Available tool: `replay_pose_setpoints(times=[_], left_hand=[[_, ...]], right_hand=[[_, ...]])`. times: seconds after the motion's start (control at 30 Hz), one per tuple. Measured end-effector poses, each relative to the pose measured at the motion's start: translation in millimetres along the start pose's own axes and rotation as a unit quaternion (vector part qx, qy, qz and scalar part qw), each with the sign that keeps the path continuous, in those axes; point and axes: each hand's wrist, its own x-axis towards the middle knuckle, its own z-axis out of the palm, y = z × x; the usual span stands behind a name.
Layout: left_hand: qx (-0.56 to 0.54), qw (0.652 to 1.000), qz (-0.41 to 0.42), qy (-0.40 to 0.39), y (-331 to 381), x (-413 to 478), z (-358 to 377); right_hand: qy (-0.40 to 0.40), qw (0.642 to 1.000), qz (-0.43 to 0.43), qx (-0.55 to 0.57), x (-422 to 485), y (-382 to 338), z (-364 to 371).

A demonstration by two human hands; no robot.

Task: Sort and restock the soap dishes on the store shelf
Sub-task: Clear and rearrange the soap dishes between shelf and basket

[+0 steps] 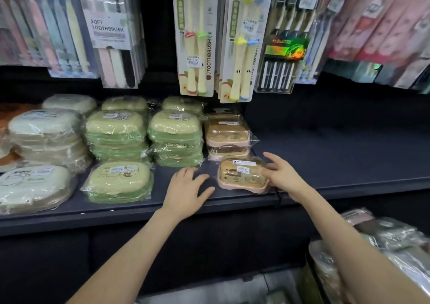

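Observation:
A pink soap dish with a brown clear lid (240, 174), wrapped in plastic, lies alone at the front of the dark shelf (337, 159). My right hand (282, 174) touches its right side with fingers spread. My left hand (187, 190) rests flat on the shelf just left of it, holding nothing. Behind the dish stands a stack of the same pink dishes (226, 136). Two stacks of green dishes (115, 133) (175, 136) stand further left, with one green dish (119, 181) lying in front. White dishes (44, 133) are stacked at the far left.
Toothbrush packs (195, 35) hang from hooks above the shelf, their lower ends close over the stacks. The right half of the shelf is bare. A box of more wrapped goods (381, 245) sits low at the right, below the shelf edge.

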Motion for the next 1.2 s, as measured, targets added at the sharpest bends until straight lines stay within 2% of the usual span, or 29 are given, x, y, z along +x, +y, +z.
replay_pose_setpoints(times=[0.1, 0.17, 0.27, 0.5, 0.67, 1.0, 1.1, 1.2], left_hand=[[0.002, 0.998, -0.053, -0.043, -5.1, 3.2, 6.1], [0.015, 0.996, -0.073, -0.057, -5.2, 6.1, 7.8], [0.025, 0.992, -0.087, -0.087, -3.0, 6.3, 9.9], [0.018, 0.989, -0.13, -0.067, -1.1, 6.1, 7.7], [0.006, 0.989, -0.142, -0.049, -0.3, 5.6, 7.5], [0.026, 0.989, -0.134, -0.056, 0.2, 5.9, 7.9], [0.026, 0.99, -0.132, -0.051, -1.3, 6.6, 8.8], [0.02, 0.992, -0.123, -0.032, -2.5, 6.3, 10.4]], right_hand=[[0.038, 0.989, -0.067, -0.123, 5.2, 6.6, 2.0], [0.002, 0.982, -0.109, -0.154, 4.6, 7.9, 5.0], [-0.045, 0.964, -0.124, -0.233, 7.5, 12.3, 16.2], [-0.002, 0.964, -0.169, -0.206, 3.8, 17.5, 17.2], [0.012, 0.974, -0.154, -0.165, 12.6, 12.3, 24.0], [0.067, 0.959, -0.132, -0.243, 27.2, 14.4, 51.0], [0.113, 0.965, -0.133, -0.195, 2.0, 19.6, 43.1], [0.218, 0.948, -0.185, -0.141, -46.0, 48.7, 30.1]])
